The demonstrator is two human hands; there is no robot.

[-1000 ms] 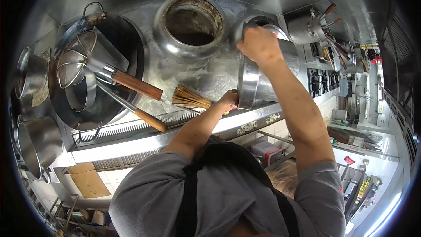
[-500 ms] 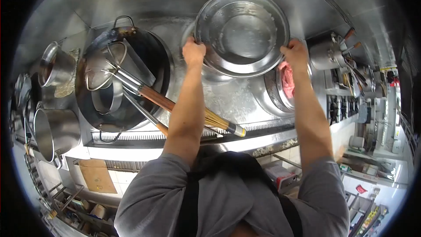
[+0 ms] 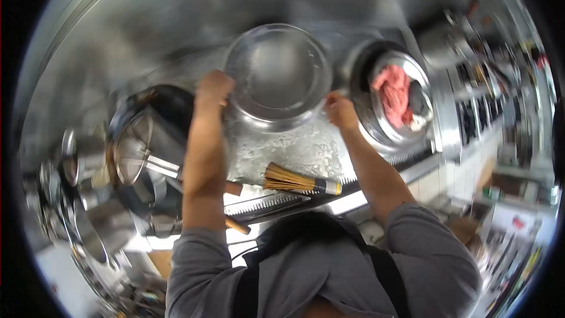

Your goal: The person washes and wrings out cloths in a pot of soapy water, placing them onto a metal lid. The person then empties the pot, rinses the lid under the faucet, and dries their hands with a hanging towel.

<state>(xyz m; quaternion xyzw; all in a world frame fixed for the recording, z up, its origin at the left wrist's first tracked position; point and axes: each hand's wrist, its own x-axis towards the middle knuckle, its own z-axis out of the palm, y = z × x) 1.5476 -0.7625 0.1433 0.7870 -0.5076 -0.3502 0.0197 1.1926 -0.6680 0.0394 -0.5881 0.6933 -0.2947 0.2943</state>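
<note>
A round, shallow metal basin (image 3: 276, 79) is over the middle of the stove top, where the round opening is hidden. Closed at its left rim is my left hand (image 3: 215, 87), blurred by motion. My right hand (image 3: 341, 110) has its fingers curled together at the right rim. Below the basin lies a bamboo brush (image 3: 291, 179) with a black and yellow handle end. Pink cloth-like material (image 3: 393, 94) and a dark item fill part of a metal bowl (image 3: 424, 70) to the right.
At the left, a dark wok (image 3: 173, 103) holds a wire strainer (image 3: 132, 147) and other tools. Metal pots stand farther left. Another pot (image 3: 441, 47) and several utensils are at the upper right. A slotted drain (image 3: 268, 205) runs along the front edge.
The basin has moved left and down, from above the stove top to its middle, with both hands alongside. The bowl with pink material is now uncovered to view, and the camera view has shifted.
</note>
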